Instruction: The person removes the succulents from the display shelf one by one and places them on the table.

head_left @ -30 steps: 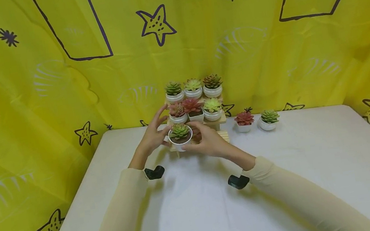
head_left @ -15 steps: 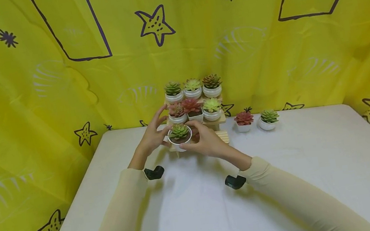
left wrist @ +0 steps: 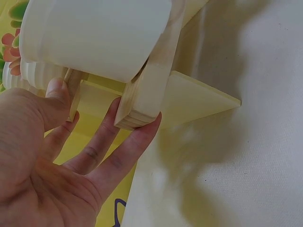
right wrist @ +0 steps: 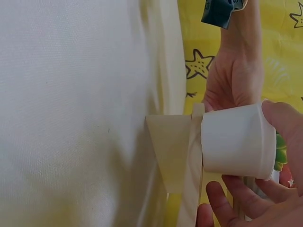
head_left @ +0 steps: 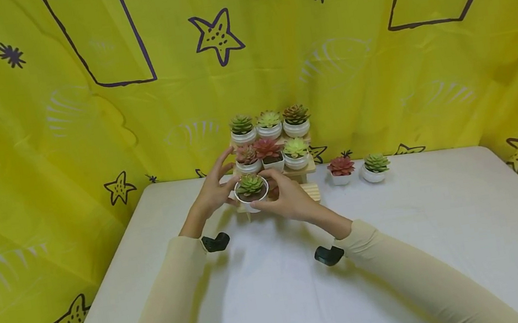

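At the left end of the bottom tier of a small wooden plant stand sits a green potted succulent in a white, slightly tapered pot. My right hand grips this pot near its rim, thumb on the near side. In the right wrist view, the base of the white pot meets the wooden board. My left hand holds the stand's left side. The left wrist view shows its thumb at the middle board and its fingertips around the end of the bottom board.
Small succulents in white pots fill the upper tiers, including a red one and a dark one. Right of the stand, a red succulent and a green one stand on the white table. A yellow patterned curtain hangs behind.
My right wrist has shifted slightly left while the hand stays on the pot. The left hand and the plants look the same.
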Tool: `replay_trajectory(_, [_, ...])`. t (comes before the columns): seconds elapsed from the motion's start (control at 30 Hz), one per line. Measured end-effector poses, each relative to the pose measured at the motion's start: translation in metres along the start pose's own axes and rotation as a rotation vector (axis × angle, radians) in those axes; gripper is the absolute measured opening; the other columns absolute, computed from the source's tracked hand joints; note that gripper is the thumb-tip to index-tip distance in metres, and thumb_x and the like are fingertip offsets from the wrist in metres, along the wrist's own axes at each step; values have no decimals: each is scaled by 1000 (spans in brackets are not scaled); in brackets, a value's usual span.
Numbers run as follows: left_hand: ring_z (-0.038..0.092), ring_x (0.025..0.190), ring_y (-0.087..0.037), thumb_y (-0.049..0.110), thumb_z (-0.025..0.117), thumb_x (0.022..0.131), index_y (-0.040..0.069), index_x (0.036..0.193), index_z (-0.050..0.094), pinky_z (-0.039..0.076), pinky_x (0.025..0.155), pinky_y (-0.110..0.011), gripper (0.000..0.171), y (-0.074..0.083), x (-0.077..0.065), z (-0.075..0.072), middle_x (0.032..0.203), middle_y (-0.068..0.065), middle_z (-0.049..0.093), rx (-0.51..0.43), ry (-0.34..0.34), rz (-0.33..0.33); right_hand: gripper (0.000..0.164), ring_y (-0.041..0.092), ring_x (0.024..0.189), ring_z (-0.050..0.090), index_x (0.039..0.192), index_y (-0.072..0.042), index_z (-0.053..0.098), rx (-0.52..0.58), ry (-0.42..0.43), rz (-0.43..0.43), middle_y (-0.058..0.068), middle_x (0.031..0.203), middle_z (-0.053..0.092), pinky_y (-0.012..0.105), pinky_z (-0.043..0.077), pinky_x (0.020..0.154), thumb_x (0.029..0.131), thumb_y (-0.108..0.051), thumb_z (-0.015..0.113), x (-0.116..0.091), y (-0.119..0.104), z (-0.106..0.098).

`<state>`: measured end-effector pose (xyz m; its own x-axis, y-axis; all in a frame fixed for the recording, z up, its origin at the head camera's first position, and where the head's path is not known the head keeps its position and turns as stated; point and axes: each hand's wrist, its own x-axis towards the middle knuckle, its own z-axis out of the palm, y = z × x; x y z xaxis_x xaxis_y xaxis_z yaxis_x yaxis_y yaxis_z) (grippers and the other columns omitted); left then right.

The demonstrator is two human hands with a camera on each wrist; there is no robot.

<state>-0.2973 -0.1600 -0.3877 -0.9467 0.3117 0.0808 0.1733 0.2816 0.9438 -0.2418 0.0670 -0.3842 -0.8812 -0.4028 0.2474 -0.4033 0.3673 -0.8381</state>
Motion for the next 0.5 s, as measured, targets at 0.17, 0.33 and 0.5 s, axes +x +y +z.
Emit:
replay_trajectory(0.17, [58,123,-53,6,56,106,46,162,22,62,63,-53,77,0,0,0,163,-19,31,0,-9,9,67,31,103,66,141,-2,51,-21,12,1,15,127,62,43,56,88,87,-21,85,-1,-1,-1])
replay_trajectory(0.33, [59,122,-52,7,56,106,47,161,22,62,63,-53,76,-1,0,0,163,-19,31,3,-8,6,67,33,104,67,141,-3,53,-36,7,9,15,127,63,46,57,89,86,-23,86,-3,-5,-5])
replay_trajectory(0.5, [63,117,-49,9,57,106,50,160,23,62,63,-50,76,-1,1,-1,164,-18,31,1,0,-9,71,30,107,66,143,-4,53,-58,-9,5,13,131,62,46,56,93,85,-25,87,-7,-8,-11])
